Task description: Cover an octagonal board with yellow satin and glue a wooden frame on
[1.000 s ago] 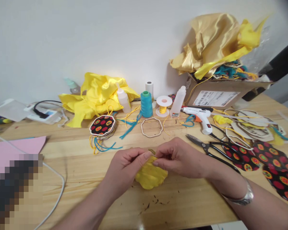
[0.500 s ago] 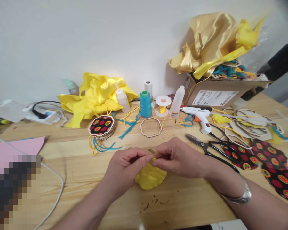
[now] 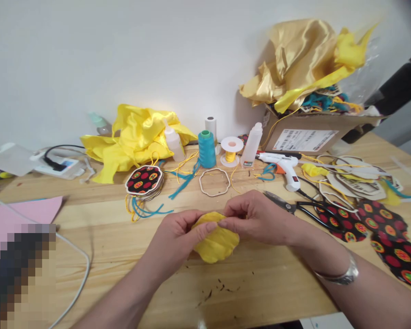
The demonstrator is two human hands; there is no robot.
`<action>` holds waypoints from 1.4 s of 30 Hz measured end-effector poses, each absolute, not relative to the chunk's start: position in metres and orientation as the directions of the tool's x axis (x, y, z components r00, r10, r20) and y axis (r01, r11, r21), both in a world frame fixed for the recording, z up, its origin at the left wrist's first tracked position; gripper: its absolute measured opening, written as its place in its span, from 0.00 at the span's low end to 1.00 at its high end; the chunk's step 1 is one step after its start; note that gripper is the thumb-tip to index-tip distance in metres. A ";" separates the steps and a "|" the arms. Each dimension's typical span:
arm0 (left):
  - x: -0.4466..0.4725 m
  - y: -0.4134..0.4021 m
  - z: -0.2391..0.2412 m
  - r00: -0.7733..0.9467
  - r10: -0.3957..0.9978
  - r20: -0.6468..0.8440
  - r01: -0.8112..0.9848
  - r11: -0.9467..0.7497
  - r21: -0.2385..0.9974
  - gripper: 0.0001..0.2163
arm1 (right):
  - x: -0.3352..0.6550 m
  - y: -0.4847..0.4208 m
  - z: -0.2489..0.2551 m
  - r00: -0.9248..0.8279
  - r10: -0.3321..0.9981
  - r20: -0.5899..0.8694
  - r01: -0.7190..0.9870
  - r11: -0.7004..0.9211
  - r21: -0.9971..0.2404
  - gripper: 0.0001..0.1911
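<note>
Between my two hands is a rounded yellow fabric piece (image 3: 216,246), held just above the table. My left hand (image 3: 181,235) grips its left side, thumb lying across the front. My right hand (image 3: 255,219) pinches its upper right edge between thumb and fingers; a metal bangle is on that wrist. What lies behind the fabric is hidden. Beyond my hands lies a thin scalloped wooden frame (image 3: 201,183). Black-handled scissors (image 3: 296,208) rest beside my right hand, partly behind it.
A stack of patterned scalloped pieces (image 3: 144,179) with cords lies left. Behind stand a teal thread cone (image 3: 207,150), a yellow ribbon spool (image 3: 230,156) and a white glue gun (image 3: 287,167). Dark patterned fabric pieces (image 3: 397,260) lie right, below a cardboard box (image 3: 349,132).
The yellow fabric has been raised and turned, so more of its flat face shows between my hands. A dark loop visible above it earlier is now out of sight.
</note>
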State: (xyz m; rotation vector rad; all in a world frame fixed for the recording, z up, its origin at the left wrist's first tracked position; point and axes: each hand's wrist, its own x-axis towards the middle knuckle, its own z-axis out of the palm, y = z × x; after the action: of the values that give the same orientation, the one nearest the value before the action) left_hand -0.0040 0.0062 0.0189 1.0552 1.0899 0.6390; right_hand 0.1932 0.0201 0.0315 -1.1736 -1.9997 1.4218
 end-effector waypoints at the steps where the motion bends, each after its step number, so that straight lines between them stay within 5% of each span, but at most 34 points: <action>1: -0.004 0.006 0.019 0.377 0.833 -0.406 0.065 0.413 0.908 0.09 | 0.193 0.020 0.032 -0.562 0.817 -0.132 0.392 0.122 -0.912 0.11; 11: -0.003 0.005 0.017 0.401 0.805 -0.436 -0.009 0.480 0.877 0.08 | 0.194 0.020 0.036 -0.570 0.812 -0.129 0.394 0.133 -0.909 0.11; 18: -0.006 0.007 0.017 0.354 0.839 -0.414 0.013 0.438 0.899 0.09 | 0.197 0.025 0.023 -0.576 0.809 -0.113 0.197 0.003 -0.980 0.24; 31: -0.002 0.005 0.020 0.334 0.840 -0.428 0.016 0.448 0.894 0.10 | 0.184 0.019 0.024 -0.449 0.893 0.008 0.461 0.240 -0.854 0.16; 42: -0.011 0.012 0.011 0.274 0.885 -0.375 -0.166 0.428 0.888 0.08 | 0.192 0.022 0.025 -0.485 0.859 -0.162 0.349 0.020 -0.937 0.26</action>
State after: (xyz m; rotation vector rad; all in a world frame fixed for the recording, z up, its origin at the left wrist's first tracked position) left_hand -0.0112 0.0122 0.0108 0.8492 1.0500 0.8348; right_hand 0.1916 0.0220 0.0255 -1.2292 -1.8455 1.4730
